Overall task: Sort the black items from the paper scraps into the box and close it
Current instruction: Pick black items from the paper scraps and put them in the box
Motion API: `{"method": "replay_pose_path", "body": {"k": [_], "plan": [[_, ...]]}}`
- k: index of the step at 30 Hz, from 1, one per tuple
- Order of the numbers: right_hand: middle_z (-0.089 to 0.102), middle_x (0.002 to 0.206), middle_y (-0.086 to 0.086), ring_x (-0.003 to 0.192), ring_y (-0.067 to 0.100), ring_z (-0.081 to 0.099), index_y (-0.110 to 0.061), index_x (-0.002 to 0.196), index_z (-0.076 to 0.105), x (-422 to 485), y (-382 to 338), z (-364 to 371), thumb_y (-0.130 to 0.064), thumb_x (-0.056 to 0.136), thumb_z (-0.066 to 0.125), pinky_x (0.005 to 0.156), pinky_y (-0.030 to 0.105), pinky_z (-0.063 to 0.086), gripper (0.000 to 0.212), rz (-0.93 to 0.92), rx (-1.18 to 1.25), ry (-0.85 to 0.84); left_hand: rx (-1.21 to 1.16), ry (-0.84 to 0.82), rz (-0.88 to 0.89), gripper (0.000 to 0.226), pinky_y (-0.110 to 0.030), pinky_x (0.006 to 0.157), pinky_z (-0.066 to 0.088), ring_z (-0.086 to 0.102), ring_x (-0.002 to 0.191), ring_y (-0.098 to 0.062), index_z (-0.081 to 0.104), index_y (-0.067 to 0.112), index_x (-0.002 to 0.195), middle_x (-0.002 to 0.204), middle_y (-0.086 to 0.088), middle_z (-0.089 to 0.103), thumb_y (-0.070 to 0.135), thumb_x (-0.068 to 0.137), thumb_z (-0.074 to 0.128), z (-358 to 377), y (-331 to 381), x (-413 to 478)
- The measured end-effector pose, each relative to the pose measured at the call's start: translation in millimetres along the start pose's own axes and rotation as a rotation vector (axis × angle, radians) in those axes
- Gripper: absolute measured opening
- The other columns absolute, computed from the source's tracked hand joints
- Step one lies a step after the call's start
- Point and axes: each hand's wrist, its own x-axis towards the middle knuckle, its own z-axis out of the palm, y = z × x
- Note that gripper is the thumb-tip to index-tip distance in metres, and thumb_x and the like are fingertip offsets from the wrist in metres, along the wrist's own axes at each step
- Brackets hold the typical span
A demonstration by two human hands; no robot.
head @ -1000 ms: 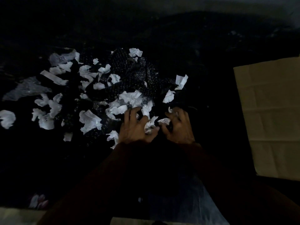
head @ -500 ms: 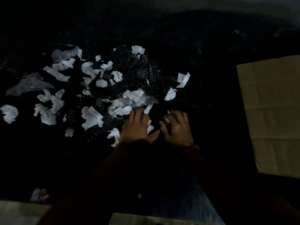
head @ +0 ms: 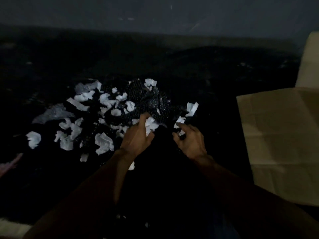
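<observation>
Cardboard box (head: pixel 279 138) is running off the right edge. Right hand (head: pixel 189 140) is curling over something dark, unidentifiable. Left hand (head: pixel 137 137) is pinching and partly covering a crumpled paper scrap (head: pixel 151 125).

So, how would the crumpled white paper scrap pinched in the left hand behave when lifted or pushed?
Probably very light: the left hand pinches the crumpled white paper scrap between thumb and finger. Likely soft and crushable, given its creased folds. Its irregular shape probably won't roll.
</observation>
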Motion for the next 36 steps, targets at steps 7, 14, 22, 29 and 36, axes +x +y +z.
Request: {"method": "replay_pose_path", "body": {"k": [7, 14, 22, 29, 36], "plan": [[0.065, 0.081, 0.012, 0.075, 0.035, 0.064, -0.01, 0.08, 0.071, 54.2, -47.4, -39.6, -0.032, 0.068, 0.082, 0.069, 0.034, 0.052, 0.028, -0.093, -0.072, 0.117, 0.184, 0.242, 0.227, 0.044, -0.037, 0.058, 0.053, 0.064, 0.073, -0.032, 0.065, 0.009, 0.097, 0.093, -0.012, 0.063, 0.048, 0.08, 0.057, -69.1, 20.5, 25.8], [0.065, 0.084, 0.011, 0.077, 0.034, 0.063, -0.008, 0.085, 0.072, 75.8, -90.9, -80.7, -0.036, 0.067, 0.083, 0.071, 0.035, 0.053, 0.035, -0.207, -0.061, 0.218, 0.246, 0.371, 0.299, 0.046, -0.033, 0.061, 0.051, 0.065, 0.079, -0.027, 0.063, 0.015, 0.098, 0.094, -0.003, 0.062, 0.055, 0.079, 0.054, -124.3, 44.8, 21.1], [0.064, 0.086, 0.008, 0.08, 0.028, 0.062, -0.008, 0.089, 0.071, 64.3, -127.8, -138.1, -0.041, 0.07, 0.081, 0.073, 0.035, 0.053, 0.039, -0.283, -0.074, 0.367, 0.174, 0.484, 0.389, 0.05, -0.031, 0.07, 0.05, 0.063, 0.086, -0.02, 0.063, 0.016, 0.103, 0.102, -0.001, 0.061, 0.058, 0.079, 0.052, -167.0, 73.9, 10.5], [0.063, 0.091, 0.006, 0.086, 0.023, 0.058, -0.011, 0.095, 0.068, 30.4, -149.0, -201.4, -0.044, 0.075, 0.076, 0.077, 0.033, 0.048, 0.04, -0.246, -0.192, 0.456, 0.087, 0.552, 0.523, 0.046, -0.028, 0.065, 0.048, 0.064, 0.08, -0.019, 0.062, 0.015, 0.1, 0.098, 0.0, 0.06, 0.054, 0.077, 0.055, -180.4, 118.2, -3.7], [0.06, 0.097, 0.003, 0.091, 0.019, 0.053, -0.014, 0.098, 0.063, -31.5, -135.2, -274.7, -0.042, 0.079, 0.072, 0.076, 0.027, 0.042, 0.035, -0.106, -0.279, 0.514, -0.001, 0.507, 0.668, 0.04, -0.026, 0.063, 0.045, 0.063, 0.076, -0.021, 0.062, 0.014, 0.095, 0.094, -0.001, 0.06, 0.049, 0.077, 0.057, -156.0, 193.1, -25.3]]}}
